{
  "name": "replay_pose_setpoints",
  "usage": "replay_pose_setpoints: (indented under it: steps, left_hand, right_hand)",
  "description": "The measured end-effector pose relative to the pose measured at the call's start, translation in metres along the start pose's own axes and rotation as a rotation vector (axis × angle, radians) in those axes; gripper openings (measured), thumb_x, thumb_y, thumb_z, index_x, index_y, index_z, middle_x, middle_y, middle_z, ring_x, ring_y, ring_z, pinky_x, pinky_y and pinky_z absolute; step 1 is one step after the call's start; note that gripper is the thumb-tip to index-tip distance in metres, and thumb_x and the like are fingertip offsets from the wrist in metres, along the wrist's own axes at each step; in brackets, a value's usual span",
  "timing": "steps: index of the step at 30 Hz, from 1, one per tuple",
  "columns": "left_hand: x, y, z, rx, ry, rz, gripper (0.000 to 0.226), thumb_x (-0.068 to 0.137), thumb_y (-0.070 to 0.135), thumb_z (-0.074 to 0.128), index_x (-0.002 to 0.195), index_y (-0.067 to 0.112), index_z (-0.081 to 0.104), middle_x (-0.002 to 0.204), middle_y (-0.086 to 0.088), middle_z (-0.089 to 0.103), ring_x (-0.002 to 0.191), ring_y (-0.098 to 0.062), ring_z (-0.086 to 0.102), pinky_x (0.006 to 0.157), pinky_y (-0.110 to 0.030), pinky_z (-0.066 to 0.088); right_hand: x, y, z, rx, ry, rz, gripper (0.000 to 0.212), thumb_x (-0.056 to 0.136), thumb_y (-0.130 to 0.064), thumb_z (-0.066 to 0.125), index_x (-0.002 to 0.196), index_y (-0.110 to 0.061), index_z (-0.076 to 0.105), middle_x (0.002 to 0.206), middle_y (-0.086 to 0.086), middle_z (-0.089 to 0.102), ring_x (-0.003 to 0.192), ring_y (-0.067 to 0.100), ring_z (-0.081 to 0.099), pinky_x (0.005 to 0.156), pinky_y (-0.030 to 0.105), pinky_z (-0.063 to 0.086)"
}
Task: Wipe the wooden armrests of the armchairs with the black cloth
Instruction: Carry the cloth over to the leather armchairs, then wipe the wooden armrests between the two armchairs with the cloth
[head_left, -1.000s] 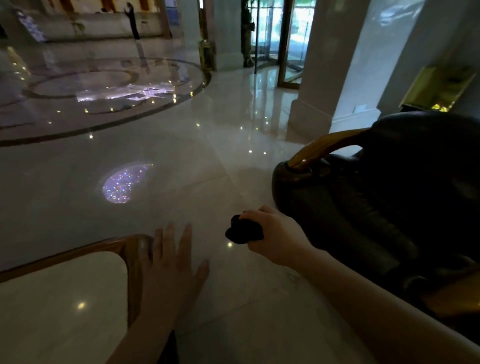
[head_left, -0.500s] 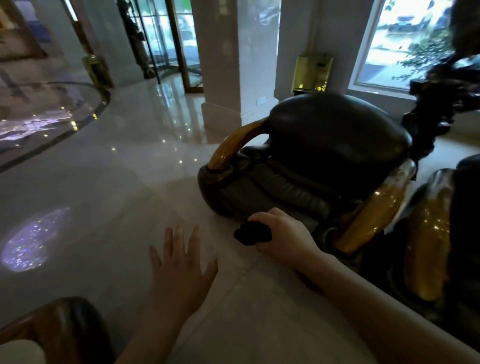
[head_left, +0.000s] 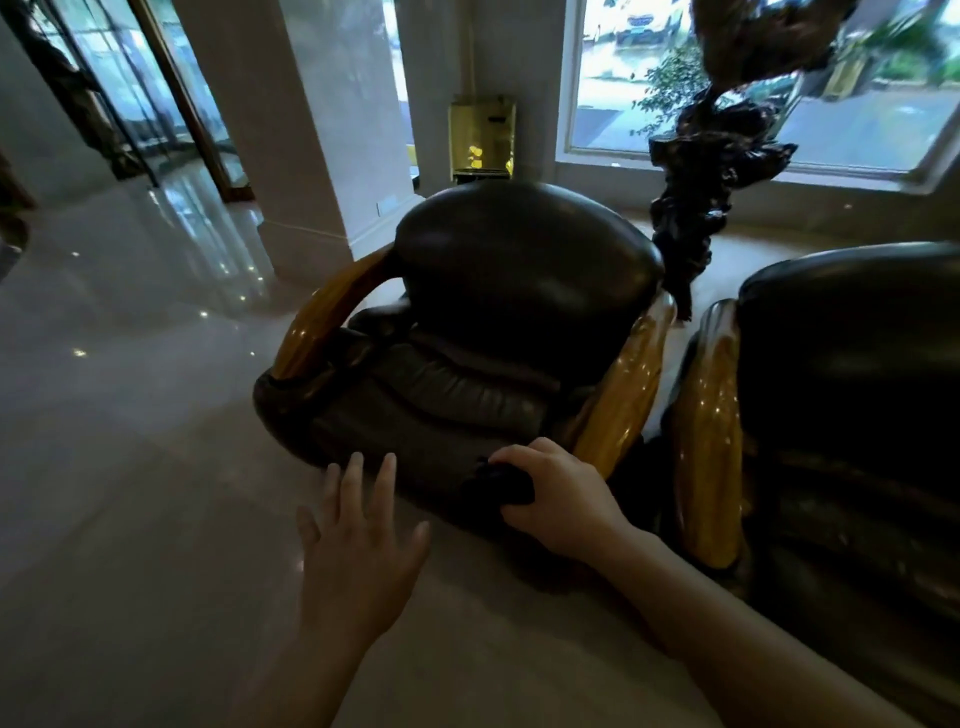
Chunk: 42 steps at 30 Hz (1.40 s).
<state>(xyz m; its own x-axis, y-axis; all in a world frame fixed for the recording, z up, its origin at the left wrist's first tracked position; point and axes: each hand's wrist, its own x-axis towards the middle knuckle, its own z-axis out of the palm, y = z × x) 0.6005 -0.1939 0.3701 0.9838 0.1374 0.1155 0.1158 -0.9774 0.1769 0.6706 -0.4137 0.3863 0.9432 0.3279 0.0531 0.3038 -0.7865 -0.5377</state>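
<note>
A dark leather armchair (head_left: 519, 291) stands ahead of me with a glossy wooden armrest on its left side (head_left: 317, 327) and another on its right side (head_left: 623, 395). A second armchair (head_left: 852, 364) stands to the right, its near wooden armrest (head_left: 711, 436) close beside the first chair's. My right hand (head_left: 561, 499) is shut on the bunched black cloth (head_left: 498, 483), held in front of the first chair's seat, left of its right armrest and apart from it. My left hand (head_left: 358, 545) hovers open over the floor, fingers spread, holding nothing.
Polished marble floor (head_left: 130, 441) spreads to the left. A white pillar (head_left: 291, 135) and a brass box (head_left: 480, 137) stand behind the chair. A dark carved sculpture (head_left: 711, 171) rises between the chairs before a window (head_left: 779, 78). Glass doors (head_left: 130, 104) are at far left.
My view has swung right: the first armchair now sits centred, the second armchair shows more fully, and the wooden piece at lower left is gone. Both hands are closer to the chair.
</note>
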Motion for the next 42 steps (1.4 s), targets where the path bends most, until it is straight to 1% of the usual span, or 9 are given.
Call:
replay_pose_setpoints:
  steps: [4,6,8,13,20,24,32,37,42]
  left_hand:
    - [0.037,0.030,0.018,-0.044,-0.026,0.091,0.082,0.089,0.064,0.039,0.155,0.031,0.004,0.164,-0.006,0.004,0.151,-0.028,-0.002,0.117,-0.060,0.016]
    - [0.055,0.043,0.028,-0.052,-0.039,0.149,0.081,0.089,0.063,0.041,0.155,0.030,0.006,0.164,-0.007,0.007,0.151,-0.027,-0.001,0.116,-0.060,0.019]
    - [0.073,0.055,0.039,-0.065,-0.056,0.207,0.081,0.089,0.062,0.042,0.155,0.029,0.008,0.164,-0.008,0.008,0.151,-0.027,-0.001,0.117,-0.060,0.013]
    - [0.130,0.080,0.070,-0.048,-0.137,0.357,0.079,0.090,0.065,0.030,0.155,0.031,0.000,0.164,-0.006,0.000,0.151,-0.025,-0.008,0.119,-0.058,0.007]
    - [0.216,0.110,0.107,-0.025,-0.258,0.603,0.080,0.090,0.067,0.027,0.155,0.030,-0.003,0.165,-0.006,0.000,0.151,-0.026,-0.007,0.120,-0.057,0.008]
    - [0.246,0.132,0.128,-0.011,-0.337,0.708,0.079,0.091,0.067,0.027,0.154,0.031,-0.005,0.165,-0.006,-0.004,0.151,-0.025,-0.011,0.120,-0.058,0.005]
    - [0.283,0.181,0.173,0.010,-0.422,0.778,0.079,0.089,0.068,0.024,0.153,0.034,-0.008,0.164,-0.005,-0.006,0.150,-0.024,-0.014,0.120,-0.057,0.002]
    - [0.298,0.216,0.202,0.039,-0.463,0.734,0.080,0.090,0.068,0.028,0.153,0.034,-0.006,0.165,-0.005,-0.006,0.150,-0.025,-0.013,0.120,-0.057,0.002]
    - [0.315,0.234,0.240,0.087,-0.470,0.681,0.078,0.090,0.067,0.027,0.153,0.035,-0.006,0.164,-0.004,-0.005,0.150,-0.024,-0.011,0.120,-0.056,0.003]
  right_hand:
    - [-0.001,0.038,-0.012,0.007,0.067,0.088,0.058,0.081,-0.037,0.075,0.130,-0.049,0.047,0.118,-0.018,0.049,0.097,0.006,0.057,0.075,0.022,0.051]
    - [-0.001,0.056,-0.017,0.022,0.091,0.126,0.058,0.081,-0.036,0.075,0.131,-0.048,0.047,0.120,-0.018,0.050,0.098,0.006,0.057,0.077,0.022,0.053]
    - [0.000,0.072,-0.020,0.050,0.106,0.173,0.058,0.081,-0.035,0.075,0.131,-0.047,0.048,0.121,-0.018,0.050,0.100,0.006,0.058,0.078,0.021,0.053]
    - [0.011,0.102,-0.023,0.075,0.154,0.324,0.055,0.083,-0.033,0.074,0.132,-0.044,0.050,0.121,-0.019,0.049,0.103,0.005,0.057,0.081,0.022,0.054]
    - [0.031,0.124,-0.021,0.099,0.266,0.572,0.048,0.085,-0.036,0.072,0.129,-0.043,0.054,0.114,-0.020,0.048,0.094,-0.001,0.055,0.068,0.011,0.045]
    - [0.031,0.137,-0.016,0.119,0.297,0.703,0.052,0.083,-0.038,0.073,0.130,-0.042,0.053,0.117,-0.018,0.048,0.100,0.001,0.055,0.076,0.014,0.046]
    - [0.026,0.195,-0.013,0.155,0.343,0.865,0.049,0.082,-0.040,0.071,0.127,-0.046,0.053,0.112,-0.021,0.048,0.098,0.002,0.057,0.079,0.021,0.050]
    - [0.035,0.254,-0.017,0.186,0.319,0.869,0.049,0.079,-0.042,0.072,0.123,-0.049,0.052,0.111,-0.022,0.047,0.097,0.001,0.055,0.073,0.016,0.042]
    - [0.052,0.307,-0.015,0.220,0.243,0.833,0.049,0.081,-0.039,0.073,0.122,-0.052,0.050,0.116,-0.026,0.042,0.100,0.000,0.054,0.077,0.018,0.046]
